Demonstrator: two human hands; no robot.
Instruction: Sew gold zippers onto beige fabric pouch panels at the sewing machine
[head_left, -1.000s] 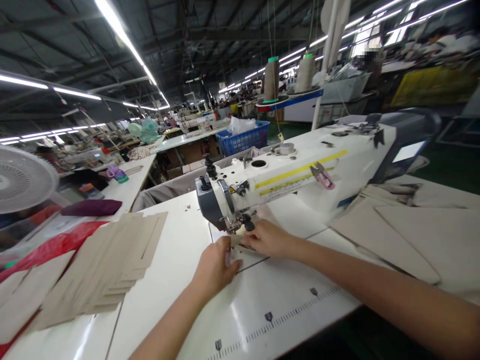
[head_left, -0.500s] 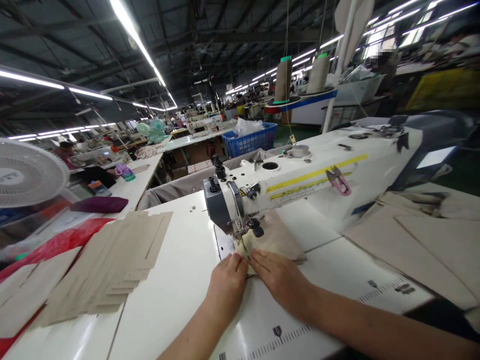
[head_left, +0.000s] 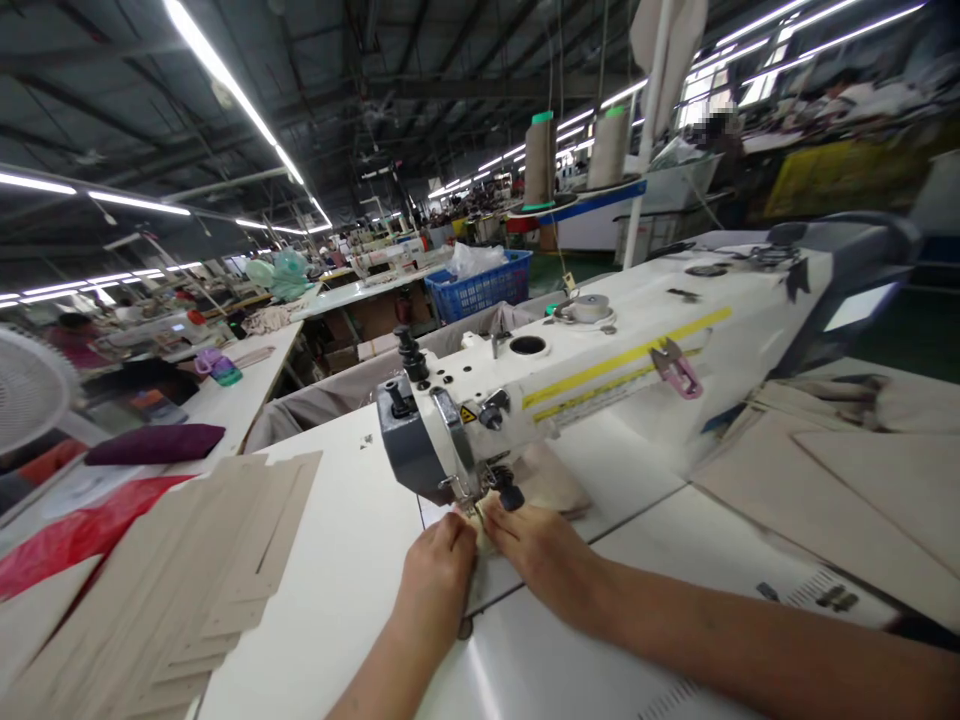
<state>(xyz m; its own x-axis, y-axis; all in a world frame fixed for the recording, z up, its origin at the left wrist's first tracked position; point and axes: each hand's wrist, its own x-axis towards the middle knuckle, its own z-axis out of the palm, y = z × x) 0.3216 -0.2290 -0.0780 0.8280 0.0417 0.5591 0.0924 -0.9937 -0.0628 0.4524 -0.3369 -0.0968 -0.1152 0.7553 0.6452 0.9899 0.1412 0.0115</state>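
A beige fabric piece (head_left: 553, 478) lies under the needle area of a white sewing machine (head_left: 622, 380), partly hidden by the machine head and my hands. My left hand (head_left: 436, 565) is closed on its near left edge, fingers curled, just in front of the presser foot (head_left: 472, 500). From the right, my right hand (head_left: 551, 560) grips the same fabric, thumb and fingers pressed together beside the foot. Between the two hands a pale yellowish part of the fabric shows. How my fingertips hold it is partly hidden.
Stacked beige panels (head_left: 217, 560) lie at left beside red plastic (head_left: 90, 535). More beige pieces (head_left: 840, 480) rest at right. Pink-handled snips (head_left: 677, 370) are attached to the machine arm. Thread cones (head_left: 538, 165) stand behind, near a blue basket (head_left: 480, 285). A fan (head_left: 34, 390) is at far left.
Both hands have moved closer to the presser foot, and the fabric sits further under it. The camera view has also shifted a little. Both hands keep hold of the fabric.
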